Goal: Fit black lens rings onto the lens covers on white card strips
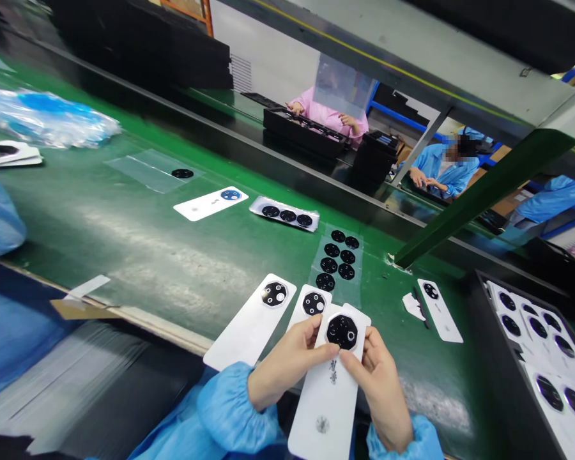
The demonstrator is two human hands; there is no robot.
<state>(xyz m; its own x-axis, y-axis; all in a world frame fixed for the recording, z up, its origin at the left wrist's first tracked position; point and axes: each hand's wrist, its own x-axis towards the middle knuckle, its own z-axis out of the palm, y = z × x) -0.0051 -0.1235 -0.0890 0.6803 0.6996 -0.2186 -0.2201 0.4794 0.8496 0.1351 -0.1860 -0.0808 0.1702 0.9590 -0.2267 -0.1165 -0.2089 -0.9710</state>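
Note:
A white phone back cover (326, 396) is held in front of me, tilted, its black camera lens plate (342, 331) toward the top and dark characters printed below it. My left hand (292, 354) grips its left edge, with the thumb at the lower rim of the lens plate. On the right edge, my right hand (381, 380) has its fingers round the side and its thumb beside the other one. Two more white covers with black camera areas, a large one (249, 326) and a partly hidden one (313, 303), lie just left of and behind the held cover.
A clear sheet (354, 281) carries several black lens plates. Beyond lie a strip with three plates (287, 216) and another cover (211, 203). A black tray (489, 345) of covers stands right, near a slanted green post (483, 198). Co-workers sit across the line.

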